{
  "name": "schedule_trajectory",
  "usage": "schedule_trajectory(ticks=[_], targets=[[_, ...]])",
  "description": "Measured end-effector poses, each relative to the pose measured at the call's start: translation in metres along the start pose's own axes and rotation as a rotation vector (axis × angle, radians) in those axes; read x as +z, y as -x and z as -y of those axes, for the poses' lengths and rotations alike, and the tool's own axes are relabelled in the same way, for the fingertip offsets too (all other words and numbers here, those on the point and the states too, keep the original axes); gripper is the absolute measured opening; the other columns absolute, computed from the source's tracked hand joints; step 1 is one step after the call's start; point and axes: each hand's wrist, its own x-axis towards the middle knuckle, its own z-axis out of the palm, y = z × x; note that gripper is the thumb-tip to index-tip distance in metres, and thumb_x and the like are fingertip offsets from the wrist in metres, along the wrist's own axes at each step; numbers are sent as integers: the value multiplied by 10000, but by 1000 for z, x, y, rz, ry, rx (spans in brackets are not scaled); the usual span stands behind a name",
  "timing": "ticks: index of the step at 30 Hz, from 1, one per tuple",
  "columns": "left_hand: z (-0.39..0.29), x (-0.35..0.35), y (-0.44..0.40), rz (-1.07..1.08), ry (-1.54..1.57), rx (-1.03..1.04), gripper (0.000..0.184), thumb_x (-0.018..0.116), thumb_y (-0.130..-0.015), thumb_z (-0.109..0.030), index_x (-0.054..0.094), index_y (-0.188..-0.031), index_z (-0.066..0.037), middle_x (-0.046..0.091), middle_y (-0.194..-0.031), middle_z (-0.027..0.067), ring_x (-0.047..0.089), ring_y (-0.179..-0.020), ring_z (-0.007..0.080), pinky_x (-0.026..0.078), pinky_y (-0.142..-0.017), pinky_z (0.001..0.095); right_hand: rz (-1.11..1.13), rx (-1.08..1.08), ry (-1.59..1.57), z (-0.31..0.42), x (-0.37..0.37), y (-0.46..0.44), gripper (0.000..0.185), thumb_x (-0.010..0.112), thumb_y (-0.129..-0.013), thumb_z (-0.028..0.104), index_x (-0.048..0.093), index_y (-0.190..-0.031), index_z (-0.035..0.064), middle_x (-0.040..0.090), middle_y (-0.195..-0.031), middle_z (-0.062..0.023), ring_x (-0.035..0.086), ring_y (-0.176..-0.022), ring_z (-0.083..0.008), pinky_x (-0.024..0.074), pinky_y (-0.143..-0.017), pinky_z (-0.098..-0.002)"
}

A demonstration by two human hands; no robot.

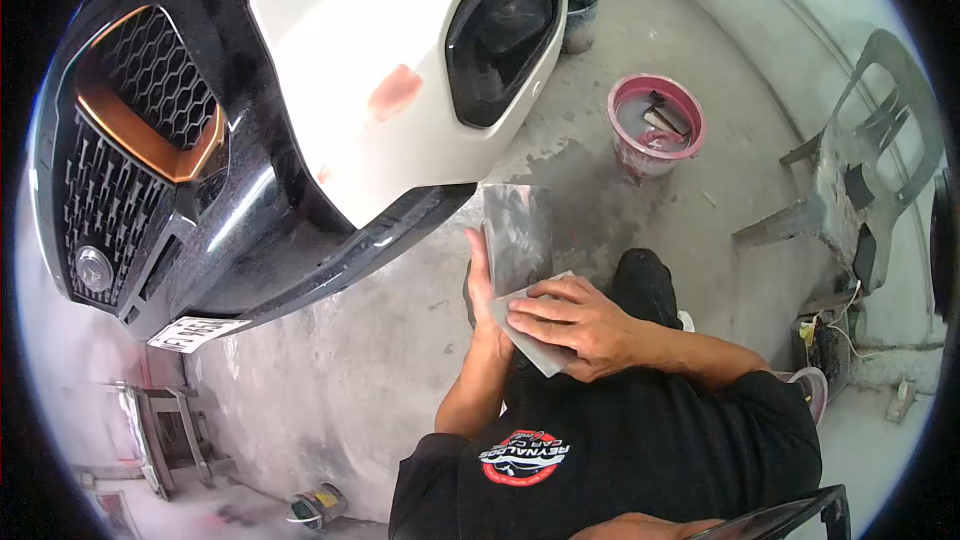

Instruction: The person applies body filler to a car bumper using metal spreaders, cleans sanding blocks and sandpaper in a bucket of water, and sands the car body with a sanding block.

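A thin grey, glossy rectangular sheet (518, 235) rises from my left hand (484, 290), whose thumb lies along its left edge; the other fingers are mostly hidden behind it. Across its lower end lies a lighter grey piece (545, 355) with straight edges, tilted, touching the sheet. My right hand (575, 325) closes over this lighter piece, fingers pointing left and pressed on it. Both hands are close together in front of my black shirt (640, 430). The white car bumper (350, 20), with a reddish patch (396, 92), stands ahead to the left.
A pink bucket (655, 152) of cloudy water with items in it stands on the grey floor ahead right. Behind it is a dark bucket (580, 20). A dusty plastic chair (845, 180) stands right. A can (318, 505) and a metal frame (165, 430) are lower left.
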Motion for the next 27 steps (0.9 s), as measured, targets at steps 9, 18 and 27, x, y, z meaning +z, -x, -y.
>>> schedule_trajectory(ticks=[9, 18, 27], targets=[[21, 4, 7, 228, -52, 201, 1211, 305, -656, -929, 178, -1482, -53, 284, -1464, 231, 339, -1304, 481, 335, -1079, 592, -226, 82, -144, 2, 6, -14, 610, 681, -704, 182, 538, -1259, -27, 533, -1283, -176, 503, -1159, -381, 392, -981, -479], [28, -17, 3, 394, -444, 243, 975, 247, -865, -787, 327, -1410, 17, 255, -1494, 290, 348, -1340, 397, 315, -1087, 439, -404, 170, -178, 11, 16, -30, 564, 649, -726, 102, 526, -1249, -69, 527, -1256, -213, 504, -1126, -379, 376, -1001, -454], [44, -34, 2, 291, -425, 240, 692, 480, -953, -479, 325, -1418, 10, 367, -1466, 192, 351, -1361, 286, 307, -1101, 389, -522, 420, -192, 2, 23, -30, 533, 537, -930, 286, 466, -1307, -85, 481, -1308, -244, 461, -1232, -363, 337, -1054, -427]])
